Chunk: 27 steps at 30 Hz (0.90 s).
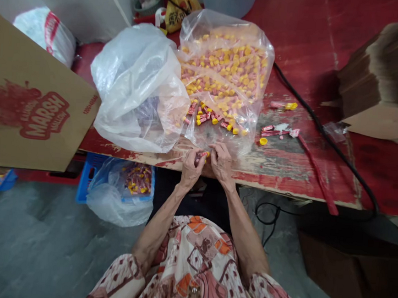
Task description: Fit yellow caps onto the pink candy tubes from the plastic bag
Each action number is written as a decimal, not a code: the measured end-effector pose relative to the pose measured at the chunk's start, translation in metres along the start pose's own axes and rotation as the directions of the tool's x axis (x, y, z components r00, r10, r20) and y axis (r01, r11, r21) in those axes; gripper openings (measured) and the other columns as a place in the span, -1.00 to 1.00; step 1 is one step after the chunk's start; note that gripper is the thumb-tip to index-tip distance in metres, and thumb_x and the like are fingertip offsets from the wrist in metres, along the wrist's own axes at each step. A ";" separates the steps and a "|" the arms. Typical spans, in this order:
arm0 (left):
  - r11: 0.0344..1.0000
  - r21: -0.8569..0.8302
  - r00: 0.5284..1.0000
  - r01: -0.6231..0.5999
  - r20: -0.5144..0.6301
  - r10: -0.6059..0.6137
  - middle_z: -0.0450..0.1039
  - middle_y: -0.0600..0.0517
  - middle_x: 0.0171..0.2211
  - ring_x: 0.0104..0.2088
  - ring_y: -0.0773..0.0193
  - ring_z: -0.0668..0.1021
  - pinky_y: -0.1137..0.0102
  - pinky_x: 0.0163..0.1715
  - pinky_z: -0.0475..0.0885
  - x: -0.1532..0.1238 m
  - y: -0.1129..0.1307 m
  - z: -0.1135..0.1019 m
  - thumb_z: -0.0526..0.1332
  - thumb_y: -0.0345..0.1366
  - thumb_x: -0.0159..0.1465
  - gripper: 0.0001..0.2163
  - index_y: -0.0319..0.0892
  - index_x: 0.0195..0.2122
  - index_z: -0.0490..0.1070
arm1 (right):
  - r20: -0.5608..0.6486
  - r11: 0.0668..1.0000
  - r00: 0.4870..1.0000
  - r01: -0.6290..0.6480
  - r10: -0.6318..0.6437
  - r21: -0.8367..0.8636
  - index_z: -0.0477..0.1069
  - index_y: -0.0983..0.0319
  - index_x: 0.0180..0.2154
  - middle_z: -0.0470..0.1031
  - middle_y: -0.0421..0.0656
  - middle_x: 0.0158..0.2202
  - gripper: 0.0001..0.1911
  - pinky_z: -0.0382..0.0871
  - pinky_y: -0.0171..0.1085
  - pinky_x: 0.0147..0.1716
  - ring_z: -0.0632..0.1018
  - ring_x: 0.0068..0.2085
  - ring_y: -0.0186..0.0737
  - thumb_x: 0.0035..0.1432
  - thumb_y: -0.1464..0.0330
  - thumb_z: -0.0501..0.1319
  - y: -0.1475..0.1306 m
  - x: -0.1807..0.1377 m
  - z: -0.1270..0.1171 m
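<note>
At the front edge of the red table, my left hand (192, 167) is closed around small red-labelled tubes with yellow caps (201, 155); how many is unclear. My right hand (222, 162) is close beside it, fingers bent together near one yellow cap. What the right fingers hold, if anything, is hidden. Just beyond my hands lies a clear plastic bag (221, 77) full of the same yellow-capped tubes, some spilling at its mouth. To its left sits a crumpled whitish plastic bag (138, 84), its contents mostly obscured.
A printed cardboard box (33, 108) stands at left. Below the table edge, a blue crate (88, 177) holds a bag of capped tubes. On the right are loose capped tubes, a red strip (317, 176), a black cable (312, 112) and stacked cardboard (379, 85).
</note>
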<state>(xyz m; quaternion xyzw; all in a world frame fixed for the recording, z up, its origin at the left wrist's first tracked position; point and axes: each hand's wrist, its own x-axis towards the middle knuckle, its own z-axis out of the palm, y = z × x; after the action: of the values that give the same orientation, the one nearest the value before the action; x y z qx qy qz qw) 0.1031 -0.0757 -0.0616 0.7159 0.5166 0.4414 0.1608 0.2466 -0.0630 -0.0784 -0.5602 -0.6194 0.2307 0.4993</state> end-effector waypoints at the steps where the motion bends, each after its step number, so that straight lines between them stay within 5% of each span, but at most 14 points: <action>1: 1.000 0.000 1.000 0.002 0.003 -0.002 0.58 -0.07 -0.15 -0.14 0.18 0.63 0.30 -0.08 0.54 0.000 0.000 0.000 0.19 -0.08 0.52 -0.77 -0.11 -0.01 0.46 | 0.000 1.000 1.000 0.000 0.000 -0.002 0.54 0.17 -0.04 0.59 0.00 0.00 -0.67 0.54 -0.08 0.10 0.61 0.04 -0.06 0.38 0.48 0.03 0.000 0.000 0.000; 27: 0.991 -0.042 0.992 0.125 0.019 -0.124 0.60 -0.07 -0.12 -0.16 0.22 0.64 0.34 -0.13 0.56 -0.004 0.001 -0.001 0.23 -0.05 0.50 -0.74 -0.12 0.01 0.46 | 0.007 0.999 0.999 -0.035 0.035 0.016 0.54 0.17 -0.04 0.57 0.00 0.01 -0.66 0.50 -0.10 0.12 0.59 0.05 -0.05 0.38 0.47 0.02 0.000 0.000 0.002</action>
<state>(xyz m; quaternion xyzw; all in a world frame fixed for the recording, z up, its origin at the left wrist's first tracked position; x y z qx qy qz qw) 0.1025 -0.0805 -0.0620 0.6822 0.5494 0.4355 0.2076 0.2450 -0.0624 -0.0789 -0.5661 -0.6094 0.2459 0.4977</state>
